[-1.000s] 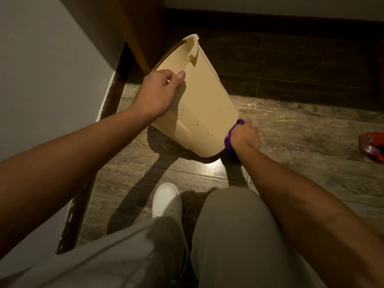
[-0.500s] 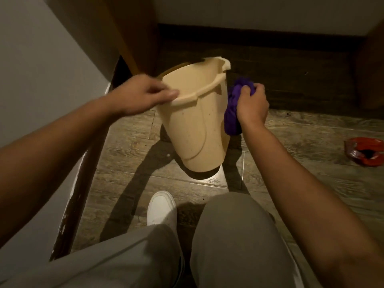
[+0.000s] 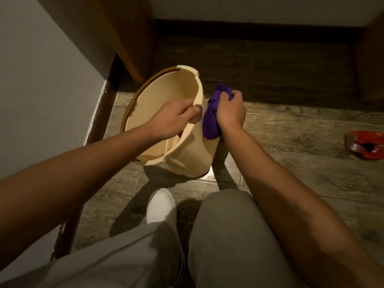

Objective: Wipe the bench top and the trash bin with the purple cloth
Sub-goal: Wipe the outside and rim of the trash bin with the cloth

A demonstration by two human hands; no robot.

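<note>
Head view, looking down past both bare forearms at a dim wood-plank floor. The cream trash bin sits just above the middle of the frame, tilted so its open mouth faces up toward the camera and toward 10 o'clock, while its base rests on the floor at about 6 o'clock of its own body. The left hand reaches in from 8 o'clock and pinches the near side of the bin's rim, fingers curled over the edge into the opening and thumb on the outside. The right hand comes in from 4 o'clock, fingers closed tight around the bunched purple cloth. The cloth hangs from that fist and presses against the outer wall of the bin at the bin's 3 o'clock side, just beside the left hand's thumb.

A white shoe stands on the floor at 6 o'clock from the bin, near its base but apart from it. Grey trouser legs fill the bottom of the frame. At 3 o'clock, well apart from the bin, a crumpled red wrapper lies on the planks. A pale wall runs along the left, with a dark skirting board at its foot, and a brown wooden panel stands at 11 o'clock behind the bin.
</note>
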